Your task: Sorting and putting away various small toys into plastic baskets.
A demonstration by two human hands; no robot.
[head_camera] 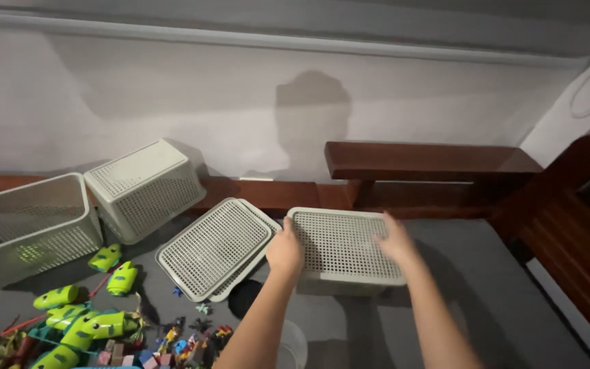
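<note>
Nearest us, at the lower left, lies a heap of small multicoloured plastic toys [172, 345] beside several glossy lime-green curved plastic pieces [80, 328], all on a flat grey mat [500, 301]. Our 2 bare forearms rise from the bottom edge. Our left hand [285, 251] curls over the left edge of a pale grey perforated plastic lid [344, 244], fingers bent onto its rim, while our right hand [397, 240] lies flat with fingers spread on the lid's top near its right side. That lid is rectangular with rounded corners, its surface a regular grid of small holes, and it sits on a matching box in the middle of the mat. Just left of it, 2 more perforated grey lids [216, 247] lie stacked and tilted, almost touching it. Farther left an open pale mesh-walled basket [29, 225] stands upright, and another mesh basket [146, 188] rests overturned beside it. Beyond runs a smooth dark brown wooden rail [425, 160], then a plain white wall [172, 96].
</note>
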